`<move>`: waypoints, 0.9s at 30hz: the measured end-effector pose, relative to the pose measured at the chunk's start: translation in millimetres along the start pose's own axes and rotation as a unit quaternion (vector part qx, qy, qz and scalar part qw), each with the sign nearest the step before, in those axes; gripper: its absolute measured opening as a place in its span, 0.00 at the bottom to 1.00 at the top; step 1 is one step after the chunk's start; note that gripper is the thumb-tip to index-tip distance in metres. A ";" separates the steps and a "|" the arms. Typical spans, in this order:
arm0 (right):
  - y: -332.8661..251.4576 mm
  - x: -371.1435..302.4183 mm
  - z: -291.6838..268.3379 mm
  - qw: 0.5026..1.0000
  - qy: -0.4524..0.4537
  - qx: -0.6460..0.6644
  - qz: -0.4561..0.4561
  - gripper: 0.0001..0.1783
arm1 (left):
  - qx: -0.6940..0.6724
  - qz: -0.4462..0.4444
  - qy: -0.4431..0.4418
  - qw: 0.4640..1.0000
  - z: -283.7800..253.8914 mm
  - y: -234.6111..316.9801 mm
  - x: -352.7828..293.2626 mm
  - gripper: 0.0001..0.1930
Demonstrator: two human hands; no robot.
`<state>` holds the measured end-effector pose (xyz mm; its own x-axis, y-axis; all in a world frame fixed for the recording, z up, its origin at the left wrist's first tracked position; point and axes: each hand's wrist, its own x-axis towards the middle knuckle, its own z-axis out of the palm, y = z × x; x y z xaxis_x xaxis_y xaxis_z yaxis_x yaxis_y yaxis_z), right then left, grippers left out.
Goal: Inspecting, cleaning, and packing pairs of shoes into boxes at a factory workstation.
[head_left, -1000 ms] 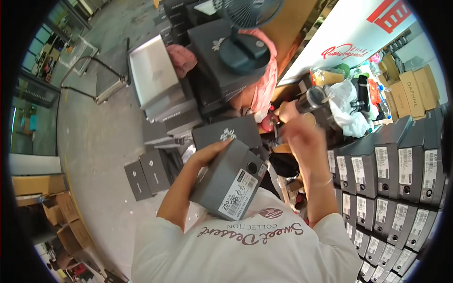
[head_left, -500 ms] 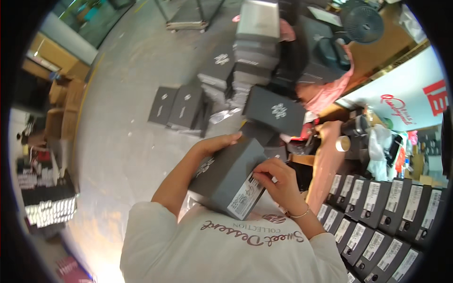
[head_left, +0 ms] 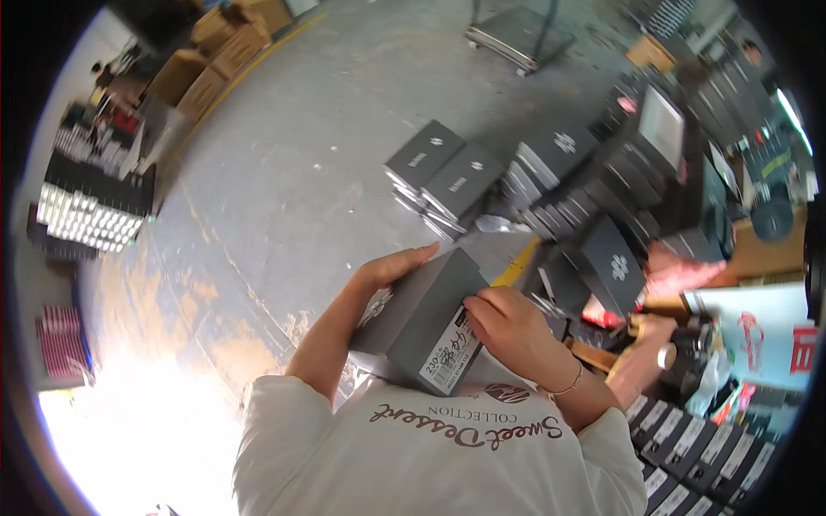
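A dark grey shoe box rests tilted against my shirt front, its end face turned to the right. My left hand is wrapped round the box's far left side and steadies it. On the end face is a white printed label with a barcode and dark handwriting. My right hand has its fingertips pinched together at the label's upper edge; the fingers partly cover that corner. A thin bracelet circles my right wrist.
Grey shoe boxes are stacked on the floor ahead, with more piles at right. A tilted box lies beyond my right hand. Rows of labelled boxes stand at lower right. A flat cart and cardboard cartons are farther off.
The view has swung left, so the surroundings sit farther right. Both hands keep their hold; the right fingers stay at the label's upper edge, with the back of that hand turned up more.
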<state>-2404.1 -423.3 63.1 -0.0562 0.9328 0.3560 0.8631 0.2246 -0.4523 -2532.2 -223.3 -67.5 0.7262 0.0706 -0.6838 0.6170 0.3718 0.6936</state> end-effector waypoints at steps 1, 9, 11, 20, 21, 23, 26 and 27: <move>-7.5 24.0 9.2 0.998 -0.035 -0.030 -0.034 0.08 | -0.004 -0.010 0.021 1.000 -23.3 -5.8 -14.2 0.41; -46.1 209.7 89.9 0.960 -0.117 -0.058 -0.246 0.09 | -0.008 0.022 0.095 0.995 -173.2 -19.5 -127.4 0.44; -52.3 238.3 107.1 0.956 -0.137 -0.008 -0.259 0.10 | -0.024 0.066 0.120 0.990 -195.1 -31.5 -142.2 0.44; -52.0 350.2 160.5 0.948 -0.215 0.184 -0.147 0.11 | -0.137 0.132 0.151 0.970 -313.0 -80.5 -143.9 0.39; -48.9 360.9 167.5 0.954 -0.182 0.203 -0.128 0.12 | -0.149 0.128 0.160 0.967 -323.1 -76.6 -145.8 0.39; -37.9 382.8 189.4 0.956 -0.136 0.219 -0.138 0.15 | -0.172 0.118 0.173 0.963 -347.3 -65.5 -148.4 0.40; -15.8 421.2 225.1 0.954 -0.097 0.193 -0.210 0.15 | -0.186 0.138 0.192 0.954 -396.3 -55.3 -137.7 0.37; -7.8 435.4 234.1 0.954 -0.094 0.201 -0.204 0.13 | -0.190 0.114 0.184 0.958 -413.4 -47.1 -134.4 0.39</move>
<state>-2552.7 47.0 30.2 -0.4683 0.7702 0.4330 0.4908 0.6343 -0.5973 -2784.2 132.3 -101.8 0.6304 0.4853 -0.6059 0.2494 0.6126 0.7500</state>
